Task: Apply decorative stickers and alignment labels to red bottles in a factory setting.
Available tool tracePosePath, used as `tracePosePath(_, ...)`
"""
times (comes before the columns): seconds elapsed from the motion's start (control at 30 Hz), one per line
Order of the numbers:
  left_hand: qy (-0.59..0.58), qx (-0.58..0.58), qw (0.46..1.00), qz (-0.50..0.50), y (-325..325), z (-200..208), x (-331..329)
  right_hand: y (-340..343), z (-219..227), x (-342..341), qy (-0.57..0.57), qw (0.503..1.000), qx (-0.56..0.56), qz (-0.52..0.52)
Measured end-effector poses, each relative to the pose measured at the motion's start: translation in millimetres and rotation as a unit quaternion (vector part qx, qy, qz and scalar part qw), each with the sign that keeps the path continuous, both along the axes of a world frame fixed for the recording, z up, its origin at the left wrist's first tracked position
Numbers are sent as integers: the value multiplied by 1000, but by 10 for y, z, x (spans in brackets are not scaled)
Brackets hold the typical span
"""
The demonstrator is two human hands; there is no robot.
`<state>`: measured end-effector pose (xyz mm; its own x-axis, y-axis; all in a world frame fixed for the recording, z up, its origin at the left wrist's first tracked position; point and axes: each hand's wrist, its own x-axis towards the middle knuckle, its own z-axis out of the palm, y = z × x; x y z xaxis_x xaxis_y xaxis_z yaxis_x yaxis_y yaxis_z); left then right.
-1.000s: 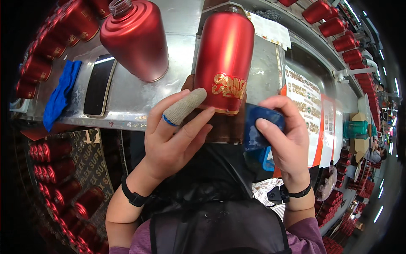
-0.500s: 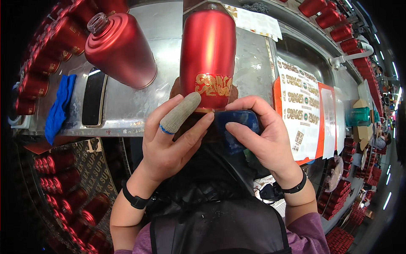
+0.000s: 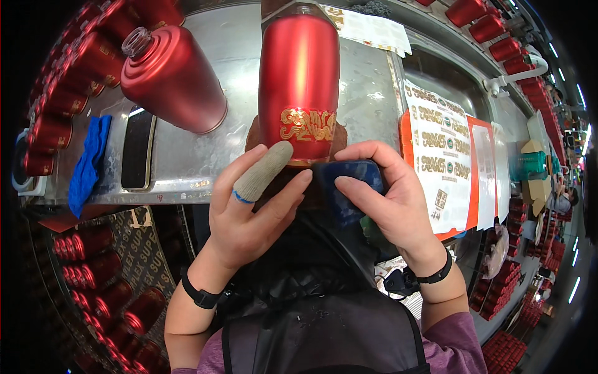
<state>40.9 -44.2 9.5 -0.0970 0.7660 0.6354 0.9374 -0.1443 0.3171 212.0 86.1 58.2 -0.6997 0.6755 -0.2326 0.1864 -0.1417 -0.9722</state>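
Note:
A metallic red bottle (image 3: 300, 68) lies with its base toward me and its neck pointing away, on something brown (image 3: 252, 134). A gold decal (image 3: 308, 124) wraps the side near its base. My left hand (image 3: 249, 212) is open at the left of the base, fingers stretched. A grey knitted cover with a blue edge (image 3: 266, 171) sleeves one of its fingers, whose tip overlaps the bottle's lower edge. Between thumb and fingers, my right hand (image 3: 395, 199) pinches a flat dark-blue scraper (image 3: 339, 199) just below the base.
Left on the metal table (image 3: 367, 81) are another red bottle (image 3: 177, 81), a phone (image 3: 137, 149) and a blue cloth (image 3: 89, 165). Rows of red bottles (image 3: 93, 56) stand beyond. Decal sheets (image 3: 439, 153) lie on an orange board (image 3: 479, 187) at right, near a white pipe (image 3: 520, 75).
The view has shifted slightly, so the bottle sits a little further left. My left thumb has drawn slightly down from the bottle's base. The right hand keeps its pinch on the scraper.

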Motion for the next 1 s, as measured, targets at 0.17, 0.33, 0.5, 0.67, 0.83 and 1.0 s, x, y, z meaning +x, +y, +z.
tracePosePath(0.17, 10, -10, 1000, 25, -14, -6, -48, 25, -8, 4, -5, 1000, 27, -12)
tracePosePath(0.33, 13, -11, 1000, 13, 8, -26, -68, 54, -26, 23, -29, 999, 23, 8)
tracePosePath(0.5, 20, -4, 1000, 16, -2, -7, -49, 90, -75, 49, -10, 1000, -13, -20)
tracePosePath(0.67, 34, 10, 999, -12, 8, 5, -56, 143, -153, 28, -13, 997, -51, -49)
tracePosePath(0.83, 88, 10, 995, -37, 32, 27, -98, 169, -200, 6, -28, 1000, -6, 0)
tracePosePath(1.0, 110, 3, 992, -55, 60, 72, -98, 185, -199, -10, -21, 998, 50, 28)
